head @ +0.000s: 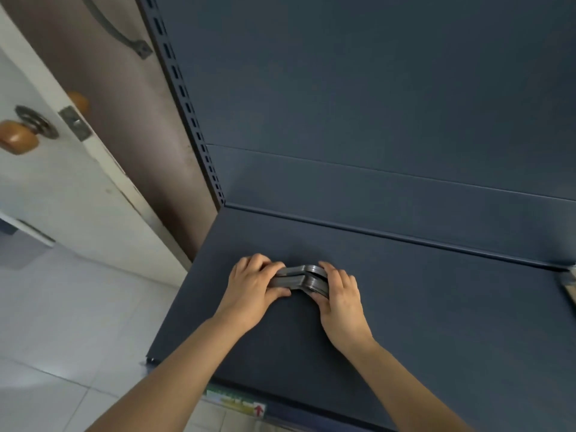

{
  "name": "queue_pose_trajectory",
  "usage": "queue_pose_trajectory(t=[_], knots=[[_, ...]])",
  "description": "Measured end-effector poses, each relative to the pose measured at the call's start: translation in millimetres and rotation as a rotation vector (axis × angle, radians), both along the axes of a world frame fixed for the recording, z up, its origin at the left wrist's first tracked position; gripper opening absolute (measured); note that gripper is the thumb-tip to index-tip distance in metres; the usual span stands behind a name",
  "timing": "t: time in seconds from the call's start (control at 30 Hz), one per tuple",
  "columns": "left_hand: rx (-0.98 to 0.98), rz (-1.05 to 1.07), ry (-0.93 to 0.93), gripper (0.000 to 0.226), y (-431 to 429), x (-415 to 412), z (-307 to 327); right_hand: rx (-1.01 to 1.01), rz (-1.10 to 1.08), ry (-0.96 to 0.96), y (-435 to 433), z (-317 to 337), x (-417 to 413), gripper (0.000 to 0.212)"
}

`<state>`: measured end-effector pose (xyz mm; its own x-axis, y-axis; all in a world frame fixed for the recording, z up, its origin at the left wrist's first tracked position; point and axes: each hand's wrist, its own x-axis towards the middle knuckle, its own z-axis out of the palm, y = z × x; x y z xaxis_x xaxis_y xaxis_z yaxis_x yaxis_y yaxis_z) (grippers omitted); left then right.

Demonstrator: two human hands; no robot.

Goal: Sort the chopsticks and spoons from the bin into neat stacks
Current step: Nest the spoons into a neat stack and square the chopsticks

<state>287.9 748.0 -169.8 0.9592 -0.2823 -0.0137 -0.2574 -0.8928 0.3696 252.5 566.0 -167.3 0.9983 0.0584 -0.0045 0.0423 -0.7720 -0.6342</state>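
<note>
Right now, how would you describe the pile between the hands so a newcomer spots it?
Find the dark blue shelf right of the white door. Near its front middle, the left hand and right hand grip a grey stack from both ends. Unlike the matte shelf around it, it is shiny, thin layered pieces, probably spoons.

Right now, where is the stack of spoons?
In the head view, the stack of spoons lies on the dark blue shelf, toward its left side, held between the left hand and right hand.
</note>
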Motion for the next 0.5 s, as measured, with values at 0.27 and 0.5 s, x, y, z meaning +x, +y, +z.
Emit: queue_pose_trajectory(t=[0.27, 0.5], knots=[[-0.022, -0.05, -0.046, 0.065, 18.9, 11.5, -8.7, -0.008, -0.027, 0.008, 21.3, 3.4, 6.8, 0.075], [0.16, -0.194, -0.049, 0.083, 24.7, 12.4, -15.3, 0.052, -0.076, 0.038, 30.2, 5.2, -1.8, 0.09]])
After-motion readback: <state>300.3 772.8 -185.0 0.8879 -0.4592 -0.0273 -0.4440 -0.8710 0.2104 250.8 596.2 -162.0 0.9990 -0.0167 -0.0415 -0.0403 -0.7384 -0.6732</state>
